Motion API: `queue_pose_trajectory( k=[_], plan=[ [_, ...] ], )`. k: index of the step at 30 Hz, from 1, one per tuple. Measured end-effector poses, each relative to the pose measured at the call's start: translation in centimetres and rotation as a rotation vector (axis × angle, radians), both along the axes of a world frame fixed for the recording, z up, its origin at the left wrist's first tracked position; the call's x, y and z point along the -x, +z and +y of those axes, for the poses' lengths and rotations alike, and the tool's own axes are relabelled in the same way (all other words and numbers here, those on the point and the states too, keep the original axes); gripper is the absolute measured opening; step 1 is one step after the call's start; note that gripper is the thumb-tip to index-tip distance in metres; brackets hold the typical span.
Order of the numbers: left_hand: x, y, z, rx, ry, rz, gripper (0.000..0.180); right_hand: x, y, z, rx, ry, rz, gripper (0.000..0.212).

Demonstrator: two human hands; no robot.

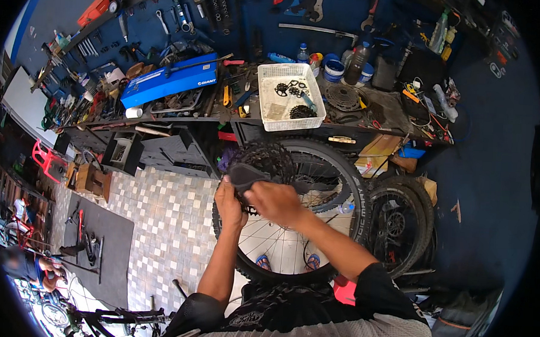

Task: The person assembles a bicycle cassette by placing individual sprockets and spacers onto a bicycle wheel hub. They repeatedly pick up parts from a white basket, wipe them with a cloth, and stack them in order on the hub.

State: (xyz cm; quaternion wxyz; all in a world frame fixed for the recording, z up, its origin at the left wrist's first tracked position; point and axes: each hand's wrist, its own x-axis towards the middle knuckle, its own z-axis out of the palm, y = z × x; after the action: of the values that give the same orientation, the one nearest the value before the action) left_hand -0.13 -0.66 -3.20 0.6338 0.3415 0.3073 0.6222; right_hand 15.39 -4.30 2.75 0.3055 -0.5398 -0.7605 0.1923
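Note:
A large dark bicycle cassette point(273, 159), partly smeared by motion, is in front of me over a bicycle wheel point(357, 202). My left hand point(229, 206) is closed at the cassette's lower left edge, thumb upward. Against the cassette's near side lies a dark grey rounded pad point(244, 175); its exact kind I cannot make out. My right hand point(276, 203) is curled closed at the pad's right end, slightly blurred. The wheel stands between me and the bench, its spokes showing below my hands. My palms and the cassette's lower part are hidden.
Across the bench, a white plastic basket point(290, 128) holds sprockets and small parts, beside a loose cassette point(343, 98) and a blue box point(171, 80). More wheels point(400, 225) lean at right. A grey mat point(100, 251) with tools lies at left, near another person point(22, 263).

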Motion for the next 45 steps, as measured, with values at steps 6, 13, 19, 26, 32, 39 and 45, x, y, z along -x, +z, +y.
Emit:
queue_pose_trajectory(
  k=[6, 13, 19, 26, 32, 39, 45],
  plan=[
    [0.6, 0.1, 0.4, 0.115, -0.100, 0.064, 0.046, -5.3, 4.2, 2.1, -0.206, -0.408, 0.761, 0.035],
    [-0.8, 0.0, -1.6, 0.096, -0.256, 0.093, 0.037, -2.5, 2.8, 4.3, -0.389, 0.049, -0.205, 0.033],
    [-2.7, -0.5, -3.6, 0.049, -0.166, 0.271, 0.040, -1.0, -0.6, 9.6, 0.073, -0.404, 0.060, 0.066],
    [-1.0, -0.3, -2.9, 0.143, -0.115, -0.014, 0.043, -7.3, 0.0, 10.3, -0.334, -0.597, 0.431, 0.055],
    [-2.5, -0.6, 0.4, 0.202, -0.063, -0.044, 0.035, 1.3, 1.6, 2.0, 0.015, -0.194, 0.028, 0.035],
    [-1.9, -1.0, -0.3, 0.129, -0.082, 0.117, 0.040, -0.7, 3.1, 5.3, -0.197, -0.539, -0.023, 0.033],
    [-1.5, -0.5, 0.5, 0.178, -0.069, 0.133, 0.037, 1.0, 2.7, 3.8, -0.096, -0.198, 0.084, 0.035]
  ],
)
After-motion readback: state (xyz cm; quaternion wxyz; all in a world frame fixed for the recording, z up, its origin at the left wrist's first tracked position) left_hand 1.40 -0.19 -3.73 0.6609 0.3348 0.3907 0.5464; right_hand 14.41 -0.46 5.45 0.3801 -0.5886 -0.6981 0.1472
